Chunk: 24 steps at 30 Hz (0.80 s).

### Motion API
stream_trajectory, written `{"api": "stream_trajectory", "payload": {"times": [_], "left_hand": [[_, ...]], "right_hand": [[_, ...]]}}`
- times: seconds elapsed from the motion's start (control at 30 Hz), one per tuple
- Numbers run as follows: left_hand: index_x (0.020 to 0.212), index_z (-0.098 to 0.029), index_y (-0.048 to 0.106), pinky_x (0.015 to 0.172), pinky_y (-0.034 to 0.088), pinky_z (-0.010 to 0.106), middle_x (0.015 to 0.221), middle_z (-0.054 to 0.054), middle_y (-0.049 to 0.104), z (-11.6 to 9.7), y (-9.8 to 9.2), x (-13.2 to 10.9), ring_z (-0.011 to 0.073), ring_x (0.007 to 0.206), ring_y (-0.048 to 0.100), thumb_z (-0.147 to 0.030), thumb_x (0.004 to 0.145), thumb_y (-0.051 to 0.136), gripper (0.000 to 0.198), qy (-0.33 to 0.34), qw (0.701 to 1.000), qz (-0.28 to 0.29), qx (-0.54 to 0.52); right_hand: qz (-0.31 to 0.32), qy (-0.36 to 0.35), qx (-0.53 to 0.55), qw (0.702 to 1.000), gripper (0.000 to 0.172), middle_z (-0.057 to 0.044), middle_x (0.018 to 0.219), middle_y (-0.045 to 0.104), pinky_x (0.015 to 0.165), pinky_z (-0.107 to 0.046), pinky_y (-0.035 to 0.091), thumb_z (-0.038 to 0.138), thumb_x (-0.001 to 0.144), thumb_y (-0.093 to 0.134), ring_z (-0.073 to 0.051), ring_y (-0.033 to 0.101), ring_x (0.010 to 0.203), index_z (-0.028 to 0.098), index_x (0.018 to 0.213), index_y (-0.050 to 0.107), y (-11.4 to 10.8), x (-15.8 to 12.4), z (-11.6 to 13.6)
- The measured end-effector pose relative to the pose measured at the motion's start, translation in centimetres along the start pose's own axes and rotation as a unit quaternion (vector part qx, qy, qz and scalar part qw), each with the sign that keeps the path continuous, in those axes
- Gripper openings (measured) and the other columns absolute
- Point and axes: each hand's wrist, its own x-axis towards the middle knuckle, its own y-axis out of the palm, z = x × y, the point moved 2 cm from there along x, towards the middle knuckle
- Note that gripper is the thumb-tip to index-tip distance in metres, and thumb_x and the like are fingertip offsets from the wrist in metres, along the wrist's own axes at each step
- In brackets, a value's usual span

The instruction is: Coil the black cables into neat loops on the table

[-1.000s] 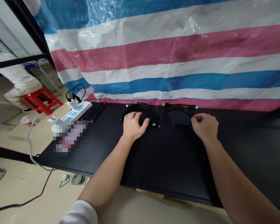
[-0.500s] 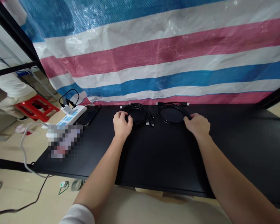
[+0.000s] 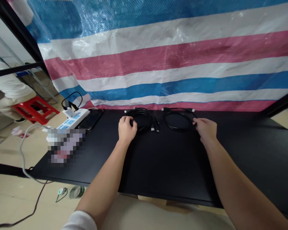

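Observation:
Two coils of black cable with silver plugs lie side by side at the back of the black table (image 3: 163, 159). My left hand (image 3: 127, 130) rests at the left side of the left coil (image 3: 148, 119), its fingers curled round the cable and partly hidden from me. Two plugs of this coil point towards me at its right. My right hand (image 3: 206, 130) is at the right edge of the right coil (image 3: 176, 127), fingertips pinched on the cable there. Two plug ends of the right coil lie along its far side.
A white power strip (image 3: 73, 119) with plugs in it and a dark phone (image 3: 91, 119) lie at the left, beside a blurred-out patch. A striped plastic sheet (image 3: 158, 57) hangs behind the table. On the left, a person sits on a red stool (image 3: 38, 108).
The right hand has shifted slightly right and its fingers are drawn closer to a pinch. My left hand stays on the left coil. The view has tilted a little.

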Motion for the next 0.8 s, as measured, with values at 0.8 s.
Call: {"api": "stream_trajectory", "payload": {"times": [0.8], "left_hand": [[0.102,-0.016,0.061,0.082,0.05,0.035,0.092,0.011,0.068,-6.4,0.4,-2.6,0.0197,0.088,0.064,-0.037,0.094,0.036,0.034,0.177,0.964,0.121,-0.158]], "right_hand": [[0.305,-0.095,0.081,0.944,0.067,-0.001,0.054,0.032,0.057,-0.038,0.038,0.047,0.083,0.007,-0.021,0.038,0.055,0.024,0.113,0.062,-2.1,-2.5,1.3]]}}
